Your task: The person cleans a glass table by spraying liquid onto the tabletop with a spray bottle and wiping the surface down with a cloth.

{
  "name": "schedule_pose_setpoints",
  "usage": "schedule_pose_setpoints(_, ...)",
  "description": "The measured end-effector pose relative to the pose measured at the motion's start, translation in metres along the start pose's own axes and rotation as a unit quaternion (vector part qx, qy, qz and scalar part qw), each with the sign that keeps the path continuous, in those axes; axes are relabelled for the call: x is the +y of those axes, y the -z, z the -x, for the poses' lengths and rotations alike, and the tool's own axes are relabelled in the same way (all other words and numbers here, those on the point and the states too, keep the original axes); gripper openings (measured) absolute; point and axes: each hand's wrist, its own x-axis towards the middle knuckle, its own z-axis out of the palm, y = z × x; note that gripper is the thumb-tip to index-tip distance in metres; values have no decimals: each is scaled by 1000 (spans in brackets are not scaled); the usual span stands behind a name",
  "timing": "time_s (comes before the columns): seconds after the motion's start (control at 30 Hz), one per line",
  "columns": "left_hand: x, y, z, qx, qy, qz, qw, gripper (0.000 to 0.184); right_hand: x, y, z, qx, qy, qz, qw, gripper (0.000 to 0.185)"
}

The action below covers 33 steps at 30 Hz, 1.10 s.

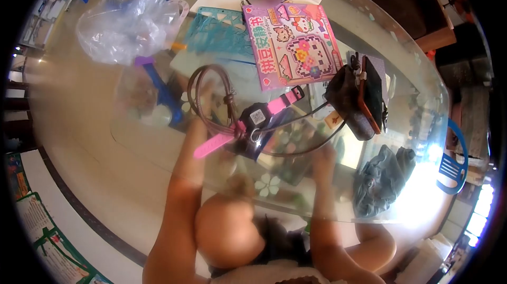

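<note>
My left hand [203, 99] is blurred beside the looped brown strap [228, 86], and its fingers cannot be made out. A watch [257, 117] with a pink band lies across the strap, a white code square showing on its black case. My right hand [323, 158] is by the lower run of the strap, its fingers blurred; whether it grips the strap cannot be told. To the right, the strap leads to a dark brown bag [344, 91] with an orange-edged dark flat item [369, 96] against it. Under the watch is a dark, shiny object, partly covered.
A purple pixel-art book [296, 46] lies beyond the watch, with a teal stencil [219, 30] beside it. A clear plastic bag [127, 20] is at the far left. Crumpled grey cloth [383, 181] sits near the right edge of the glass table [84, 120].
</note>
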Motion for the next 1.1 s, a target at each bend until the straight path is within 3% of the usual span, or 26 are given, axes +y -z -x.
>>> schedule_pose_setpoints(0.2, 4, 3, 8, 3, -20, -44, 999, 31, -8, -32, -9, 47, 63, -106, 991, 34)
schedule_pose_setpoints(0.43, 7, 3, 10, -1, -42, -84, 996, 35, -20, -119, -26, 111, 52, -183, 975, 38)
schedule_pose_setpoints(0.5, 8, 5, 9, -2, -49, -91, 995, 36, -26, -139, -21, 96, 32, -192, 976, 40)
schedule_pose_setpoints(0.6, 12, 11, 14, 1, -66, -114, 991, 38, -5, -142, -28, -11, 23, -195, 980, 42)
schedule_pose_setpoints(0.67, 16, 15, 22, 5, -85, -142, 986, 39, -1, -130, -28, -14, 107, -47, 993, 45)
schedule_pose_setpoints(0.73, 22, 19, 42, 11, -118, -184, 976, 40, -19, -88, -25, 72, 265, 248, 929, 50)
schedule_pose_setpoints(0.77, 27, 20, 55, 13, -135, -204, 970, 41, 2, -67, -33, 15, 263, 254, 931, 63)
schedule_pose_setpoints(0.8, 33, 20, 70, 15, -154, -227, 961, 41, 8, -50, -31, 29, 269, 335, 903, 69)
schedule_pose_setpoints(0.9, 73, 13, 123, 14, -94, -188, 978, 38, 2, -20, -22, -26, 196, 494, 847, 73)
schedule_pose_setpoints(0.97, 62, 21, 136, 7, -197, -316, 928, 37, -20, -17, -15, -40, 101, 537, 837, 73)
schedule_pose_setpoints(1.0, 55, 25, 141, 4, -249, -375, 893, 37, -20, -16, -16, -42, 56, 537, 841, 69)
schedule_pose_setpoints(1.07, 48, 31, 154, -12, -222, -389, 894, 35, -15, -8, -23, -34, -37, 531, 846, 62)
schedule_pose_setpoints(1.1, 41, 33, 156, -24, -212, -393, 894, 33, -6, 1, -26, -62, -20, 501, 863, 45)
